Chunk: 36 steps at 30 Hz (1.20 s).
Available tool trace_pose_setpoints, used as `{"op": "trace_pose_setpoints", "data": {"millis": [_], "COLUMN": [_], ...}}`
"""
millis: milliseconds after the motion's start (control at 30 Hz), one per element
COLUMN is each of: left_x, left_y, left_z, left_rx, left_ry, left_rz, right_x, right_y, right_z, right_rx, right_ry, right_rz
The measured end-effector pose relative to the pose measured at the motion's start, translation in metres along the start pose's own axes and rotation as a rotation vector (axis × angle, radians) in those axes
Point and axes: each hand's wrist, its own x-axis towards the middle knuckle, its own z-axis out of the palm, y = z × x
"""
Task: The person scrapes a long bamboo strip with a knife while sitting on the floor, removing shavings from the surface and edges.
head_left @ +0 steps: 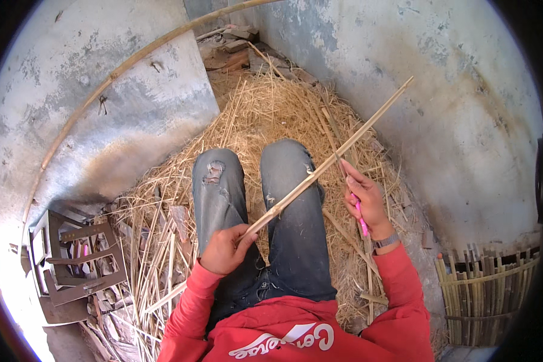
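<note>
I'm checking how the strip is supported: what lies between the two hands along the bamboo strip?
In the head view, between the left hand and right hand, the bamboo strip runs unsupported above the jeans-clad right thigh; nothing else touches it.

You sit on a bed of straw (265, 102) between two grey walls, legs in dark torn jeans stretched forward. Your left hand (224, 248) is closed around the near end of a long bamboo strip (326, 166) that slants up to the right across your knees. Your right hand (366, 202) touches the strip near its middle and holds a pink pen (361, 218). A woven bamboo frame (485, 292) stands at your right, and stacked metal brackets (78, 256) lie at your left.
</note>
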Motion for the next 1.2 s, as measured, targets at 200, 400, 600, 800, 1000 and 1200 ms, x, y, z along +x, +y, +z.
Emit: {"op": "trace_pose_setpoints", "data": {"millis": [200,400,600,800,1000,1200], "left_x": [-0.003,-0.004,-0.005,-0.006,-0.007,0.005], "left_y": [0.004,0.005,0.01,0.008,0.007,0.012], "left_z": [0.008,0.012,0.021,0.021,0.022,0.033], "left_rx": [0.099,0.21,0.207,0.217,0.264,0.173], "left_ry": [0.143,0.223,0.267,0.257,0.241,0.264], "left_rz": [0.17,0.18,0.161,0.134,0.083,0.152], "right_x": [-0.004,0.035,0.015,0.031,0.006,-0.005], "right_y": [0.005,0.006,0.042,0.017,0.047,0.064], "right_z": [0.01,-0.018,0.04,0.021,0.035,0.045], "right_rx": [-0.292,-0.746,-0.933,-0.715,-0.871,-0.955], "right_ry": [0.101,0.461,0.223,0.524,0.234,-0.02], "right_rz": [-0.21,-0.518,-0.618,-0.53,-0.638,-0.742]}}
